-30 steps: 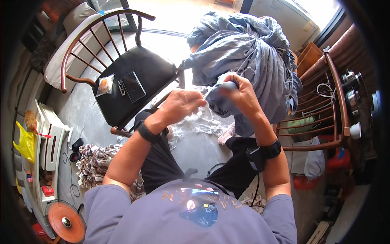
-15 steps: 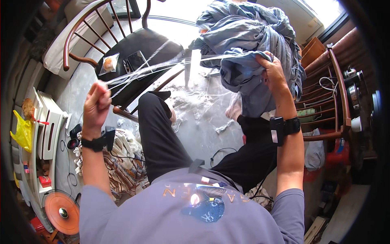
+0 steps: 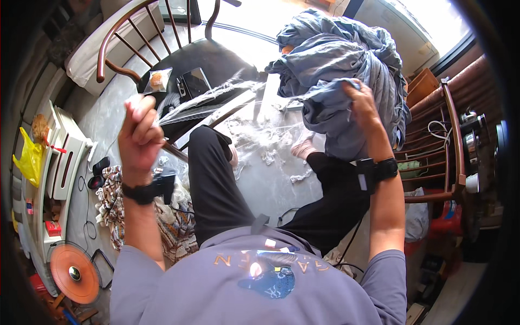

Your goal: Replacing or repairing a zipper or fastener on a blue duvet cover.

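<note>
My left hand (image 3: 142, 127) is raised at the left with its fingers curled closed around white threads (image 3: 216, 96). These run loosely to the right toward a big bundle of crumpled blue-grey cloth (image 3: 338, 51), smeared in places by motion. At the bundle's near right side my right hand (image 3: 362, 105) pinches a fold of the cloth between thumb and fingers. The bundle is heaped high beyond my right foot, and what holds it up is hidden.
A wooden chair (image 3: 190, 57) with a dark seat holds a small wrapped packet (image 3: 158, 80) and a dark flat device (image 3: 196, 82). Thread scraps (image 3: 269, 157) litter the floor. Patterned fabric (image 3: 176, 227) lies by my left leg, an orange fan (image 3: 75, 272) at lower left, a slatted wooden frame (image 3: 457, 146) at right.
The threads between my hands have gone from stretched taut to slack and bunched. My left hand has turned and come slightly right. My right hand stays at the cloth.
</note>
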The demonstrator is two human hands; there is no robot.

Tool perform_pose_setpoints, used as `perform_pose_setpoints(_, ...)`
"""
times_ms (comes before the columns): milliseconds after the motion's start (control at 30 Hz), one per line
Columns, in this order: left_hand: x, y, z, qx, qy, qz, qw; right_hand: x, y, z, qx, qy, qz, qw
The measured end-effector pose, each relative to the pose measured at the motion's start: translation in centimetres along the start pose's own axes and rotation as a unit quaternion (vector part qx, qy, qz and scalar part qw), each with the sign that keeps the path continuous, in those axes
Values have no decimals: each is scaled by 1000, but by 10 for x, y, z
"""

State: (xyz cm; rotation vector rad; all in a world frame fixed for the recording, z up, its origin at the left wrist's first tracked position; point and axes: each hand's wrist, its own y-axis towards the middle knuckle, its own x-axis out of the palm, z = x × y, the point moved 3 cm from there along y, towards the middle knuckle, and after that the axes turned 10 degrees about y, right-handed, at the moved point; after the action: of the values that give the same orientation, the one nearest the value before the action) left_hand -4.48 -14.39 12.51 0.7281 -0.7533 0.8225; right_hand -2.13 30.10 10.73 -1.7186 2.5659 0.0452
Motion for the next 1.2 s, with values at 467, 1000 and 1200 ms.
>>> perform_pose_setpoints(467,-88,32,-45,41,699,147,699,-35,7,12,81,55,13,995)
perform_pose_setpoints(1000,20,203,-226,-108,463,-103,874,-4,34,-4,-209,-59,-87,972)
perform_pose_setpoints(1200,18,214,-181,-141,82,49,985,-6,62,14,-51,-128,-168,976)
